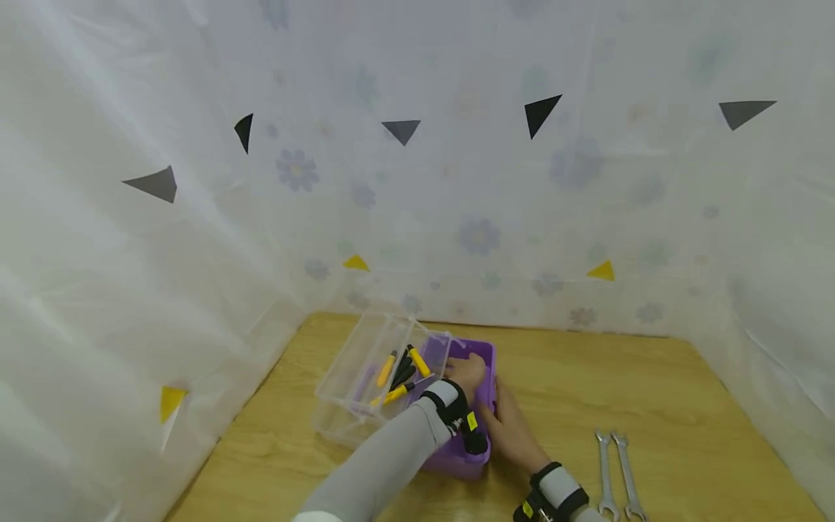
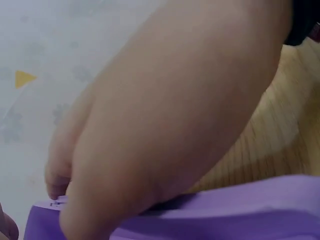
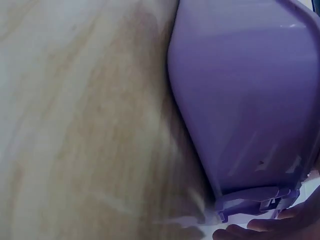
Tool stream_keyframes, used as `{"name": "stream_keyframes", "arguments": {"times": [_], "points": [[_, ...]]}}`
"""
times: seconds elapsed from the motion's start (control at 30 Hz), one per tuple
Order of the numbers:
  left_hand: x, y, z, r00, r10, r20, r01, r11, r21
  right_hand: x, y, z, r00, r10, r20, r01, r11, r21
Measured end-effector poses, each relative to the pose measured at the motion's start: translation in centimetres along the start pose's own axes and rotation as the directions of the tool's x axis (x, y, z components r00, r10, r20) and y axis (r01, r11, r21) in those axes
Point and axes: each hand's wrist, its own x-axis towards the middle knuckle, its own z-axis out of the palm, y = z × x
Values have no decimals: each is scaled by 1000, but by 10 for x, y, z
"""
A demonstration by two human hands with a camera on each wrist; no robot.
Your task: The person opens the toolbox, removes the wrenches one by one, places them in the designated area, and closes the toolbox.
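A purple plastic box (image 1: 450, 464) stands on the wooden table with its clear lid (image 1: 352, 362) swung out to the left. My left hand (image 1: 466, 371) reaches down over the box's far part. Its fingertips are hidden in the head view, so I cannot tell whether they hold something. Along the box's right side rests my right hand (image 1: 512, 431), thumb spread at the rim, fingers extended forward. In the right wrist view its fingers (image 3: 270, 227) lie by the purple latch (image 3: 250, 200). Several yellow-and-black handled tools (image 1: 394, 391) and dark-handled ones (image 1: 403, 373) show at the lid side.
Two metal wrenches (image 1: 607, 471) lie side by side on the table (image 1: 587, 384), right of my right hand. Pale flowered sheeting (image 1: 483, 181) surrounds the table at the back and sides, with black and yellow triangles on it.
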Motion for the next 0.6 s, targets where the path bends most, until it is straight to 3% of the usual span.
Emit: {"name": "stream_keyframes", "arguments": {"times": [0.17,0.3,0.47,0.6], "points": [[3,-7,7,999,9,36,-8,1000,-27,-3,6,-2,1000,-14,-15,14,1000,-7],[15,-12,6,998,4,60,-1,999,-52,-2,8,0,997,-80,-22,79,997,-3],[22,-17,1,990,33,134,-45,995,84,-2,6,1,997,-76,-15,76,996,36],[20,-9,-11,962,100,254,-167,951,259,2,5,-2,1000,-1,-1,1,998,57]]}}
